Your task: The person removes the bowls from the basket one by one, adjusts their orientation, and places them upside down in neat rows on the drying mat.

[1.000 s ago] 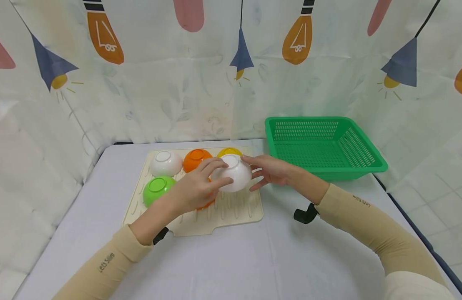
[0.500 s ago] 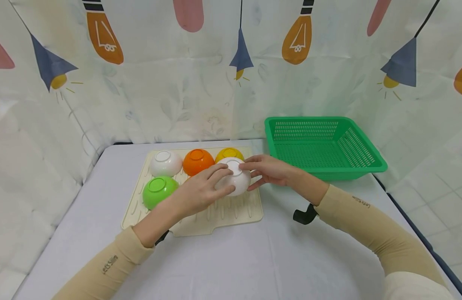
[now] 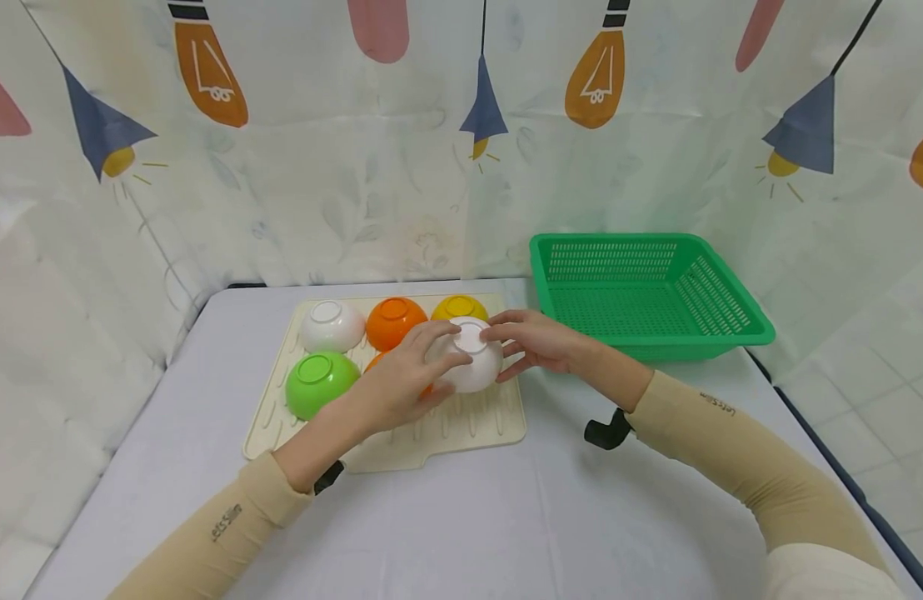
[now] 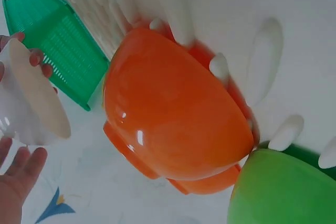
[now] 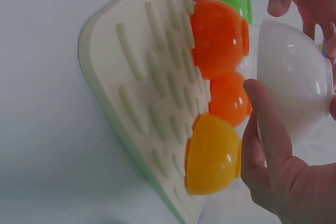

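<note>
Upside down between my hands is a glossy white bowl (image 3: 472, 371), raised over the cream ridged mat (image 3: 472, 429). My right hand (image 3: 540, 342) holds it from the right; in the right wrist view its fingers (image 5: 273, 129) wrap the bowl's side. My left hand (image 3: 397, 375) reaches in from the left, fingertips near the foot ring. In the right wrist view, a small gap separates my left thumb (image 5: 278, 1) from the rim. An orange bowl (image 4: 168, 108), partly hidden by my left hand in the head view, lies upside down beneath.
More upturned bowls sit on the mat: white (image 3: 331, 327), orange (image 3: 396, 323), yellow (image 3: 459, 307) along the back, green (image 3: 321, 387) at front left. A green mesh basket (image 3: 652, 343) stands at the table's back right. A patterned curtain (image 3: 401, 192) hangs behind.
The white bowl has shifted slightly toward me. The right fingers have closed in on it, while my left hand has eased its hold.
</note>
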The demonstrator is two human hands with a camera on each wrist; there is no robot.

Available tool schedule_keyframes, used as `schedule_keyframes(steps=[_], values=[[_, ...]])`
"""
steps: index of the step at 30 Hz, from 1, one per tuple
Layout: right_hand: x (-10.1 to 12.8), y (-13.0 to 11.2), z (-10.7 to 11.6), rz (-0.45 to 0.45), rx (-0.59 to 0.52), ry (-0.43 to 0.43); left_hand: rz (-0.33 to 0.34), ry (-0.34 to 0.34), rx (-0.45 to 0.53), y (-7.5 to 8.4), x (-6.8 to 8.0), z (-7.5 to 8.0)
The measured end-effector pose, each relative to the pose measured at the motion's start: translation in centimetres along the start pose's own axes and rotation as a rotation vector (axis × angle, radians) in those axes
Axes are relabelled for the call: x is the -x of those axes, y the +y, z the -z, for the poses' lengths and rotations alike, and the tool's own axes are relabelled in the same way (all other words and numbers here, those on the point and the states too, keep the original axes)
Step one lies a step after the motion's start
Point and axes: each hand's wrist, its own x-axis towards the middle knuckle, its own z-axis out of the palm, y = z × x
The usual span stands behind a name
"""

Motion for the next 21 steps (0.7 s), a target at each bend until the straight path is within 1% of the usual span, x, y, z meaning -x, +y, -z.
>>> schedule_keyframes(steps=[3,5,7,8,12,16,21], values=[[-0.04,0.06,0.01,-0.002,0.001,0.003,0.153,0.017,0.12,-0.14,-0.12,-0.12],[-0.01,0.06,-0.06,-0.002,-0.007,0.005,0.236,0.015,0.178,-0.27,-0.19,-0.13],[0.03,0.04,-0.16,0.001,-0.015,0.007,0.308,-0.014,0.216,-0.36,-0.22,-0.12],[0.08,0.01,-0.25,0.003,-0.017,0.009,0.332,-0.034,0.227,-0.37,-0.2,-0.14],[0.05,0.05,-0.55,0.005,-0.009,0.033,0.375,-0.088,0.232,-0.38,-0.16,-0.29],[-0.18,0.39,-0.61,0.017,0.018,0.056,0.362,-0.078,0.222,-0.56,-0.18,-0.48],[-0.04,0.61,-0.38,0.066,0.077,0.027,0.357,-0.065,0.217,-1.01,-0.16,-0.55]])
